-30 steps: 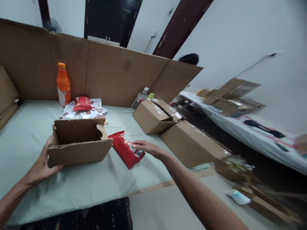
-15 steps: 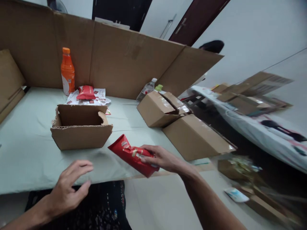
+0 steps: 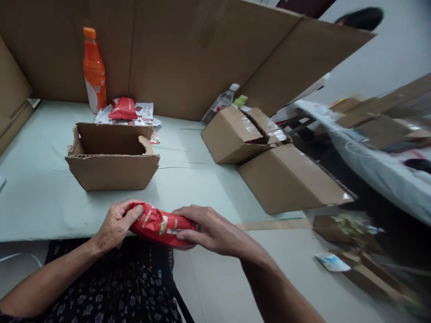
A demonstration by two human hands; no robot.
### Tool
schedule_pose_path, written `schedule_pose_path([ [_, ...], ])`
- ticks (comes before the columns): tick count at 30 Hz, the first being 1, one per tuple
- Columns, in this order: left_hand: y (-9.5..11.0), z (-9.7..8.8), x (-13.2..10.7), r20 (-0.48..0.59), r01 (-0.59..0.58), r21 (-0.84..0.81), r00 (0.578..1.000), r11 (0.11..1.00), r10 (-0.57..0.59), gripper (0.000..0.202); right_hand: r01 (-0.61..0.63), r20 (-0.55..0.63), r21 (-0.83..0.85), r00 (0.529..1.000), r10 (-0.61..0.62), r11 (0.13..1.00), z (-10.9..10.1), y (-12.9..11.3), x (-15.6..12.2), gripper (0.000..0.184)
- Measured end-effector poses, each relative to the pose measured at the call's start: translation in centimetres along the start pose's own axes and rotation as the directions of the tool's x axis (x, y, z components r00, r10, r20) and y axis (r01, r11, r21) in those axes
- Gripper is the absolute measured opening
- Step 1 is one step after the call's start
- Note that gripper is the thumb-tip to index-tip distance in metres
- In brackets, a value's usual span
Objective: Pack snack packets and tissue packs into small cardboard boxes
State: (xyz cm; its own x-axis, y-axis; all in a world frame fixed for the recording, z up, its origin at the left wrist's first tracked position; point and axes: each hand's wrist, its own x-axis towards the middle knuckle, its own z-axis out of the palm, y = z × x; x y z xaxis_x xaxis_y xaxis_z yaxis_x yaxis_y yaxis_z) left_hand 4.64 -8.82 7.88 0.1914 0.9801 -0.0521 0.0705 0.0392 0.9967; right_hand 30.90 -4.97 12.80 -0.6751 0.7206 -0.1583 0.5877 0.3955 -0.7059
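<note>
left grip [image 3: 114, 224] closed on left end of red foil packet [image 3: 158, 224] | right grip [image 3: 208, 231] closed on right end | long axis left-right | open brown cardboard box [image 3: 111, 172] far-left of it

From the near edge, where the left hand [image 3: 114, 224] and right hand [image 3: 208, 229] hold a red packet [image 3: 158, 224], bare bench [image 3: 37, 197] lies open up to the open carton [image 3: 112, 172]. A free lane runs between it and the taped boxes [image 3: 232, 137] on the right; loose packets [image 3: 134, 111], an orange bottle [image 3: 93, 67] and a tall cardboard wall [image 3: 182, 54] block the back
</note>
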Motion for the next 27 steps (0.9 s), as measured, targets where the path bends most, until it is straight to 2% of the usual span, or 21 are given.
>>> schedule_pose_path([
  [3, -0.4, -0.1, -0.1, -0.104, -0.038, 0.030, 0.994, 0.999, 0.041, 0.042, 0.002, -0.003, -0.003, 1.000, -0.002, 1.000, 0.4, 0.5, 0.6, 0.034],
  [5, -0.6, -0.1, -0.1, -0.134, -0.083, 0.074, 0.987, 0.994, 0.092, 0.037, 0.001, -0.020, -0.016, 1.000, -0.001, 1.000, 0.5, 0.7, 0.6, 0.035],
  [10, -0.6, 0.6, -0.1, -0.111, -0.206, 0.190, 0.967, 0.960, 0.229, 0.037, 0.043, -0.114, 0.006, 0.993, -0.042, 0.999, 1.4, -0.1, 0.9, 0.066],
  [11, -0.5, 0.7, -0.2, -0.095, -0.227, 0.206, 0.964, 0.952, 0.250, 0.038, 0.029, -0.100, -0.013, 0.995, -0.030, 1.000, 1.6, -0.5, 1.2, 0.062],
  [14, 0.4, 0.2, -0.7, -0.037, -0.292, 0.251, 0.950, 0.923, 0.310, 0.029, -0.025, 0.020, -0.109, 0.999, 0.027, 0.994, 1.8, -2.0, 2.2, 0.026],
  [16, 1.6, -1.2, -1.3, 0.001, -0.390, 0.337, 0.910, 0.857, 0.414, 0.026, -0.025, 0.063, -0.142, 0.997, 0.034, 0.990, 1.0, -2.6, 2.4, 0.023],
  [17, 2.3, -2.2, -1.6, 0.022, -0.451, 0.395, 0.876, 0.800, 0.482, 0.035, -0.017, 0.047, -0.143, 0.999, 0.024, 0.990, 0.3, -2.7, 2.2, 0.023],
  [18, 3.2, -3.4, -1.8, 0.045, -0.507, 0.459, 0.833, 0.729, 0.551, 0.043, -0.005, 0.002, -0.138, 1.000, 0.005, 0.990, -0.7, -2.6, 1.8, 0.022],
  [20, 5.0, -6.0, -2.0, 0.070, -0.573, 0.584, 0.741, 0.575, 0.668, 0.049, 0.019, -0.158, -0.120, 0.987, -0.038, 0.993, -3.0, -2.0, 0.9, 0.020],
  [22, 6.8, -8.5, -1.5, 0.093, -0.567, 0.705, 0.669, 0.426, 0.738, 0.046, 0.036, -0.385, -0.088, 0.920, -0.067, 0.996, -5.5, -1.5, 0.4, 0.017],
  [23, 7.6, -9.6, -1.0, 0.116, -0.546, 0.758, 0.650, 0.356, 0.751, 0.043, 0.046, -0.506, -0.063, 0.859, -0.071, 0.997, -6.5, -1.6, 0.5, 0.015],
  [25, 8.8, -11.3, 0.1, 0.196, -0.514, 0.823, 0.659, 0.243, 0.726, 0.037, 0.100, -0.709, -0.014, 0.700, -0.080, 0.995, -8.1, -2.5, 2.0, 0.015],
  [27, 9.4, -12.4, 1.2, 0.272, -0.507, 0.841, 0.696, 0.187, 0.665, 0.029, 0.220, -0.813, 0.001, 0.568, -0.127, 0.976, -8.7, -4.5, 5.0, 0.016],
])
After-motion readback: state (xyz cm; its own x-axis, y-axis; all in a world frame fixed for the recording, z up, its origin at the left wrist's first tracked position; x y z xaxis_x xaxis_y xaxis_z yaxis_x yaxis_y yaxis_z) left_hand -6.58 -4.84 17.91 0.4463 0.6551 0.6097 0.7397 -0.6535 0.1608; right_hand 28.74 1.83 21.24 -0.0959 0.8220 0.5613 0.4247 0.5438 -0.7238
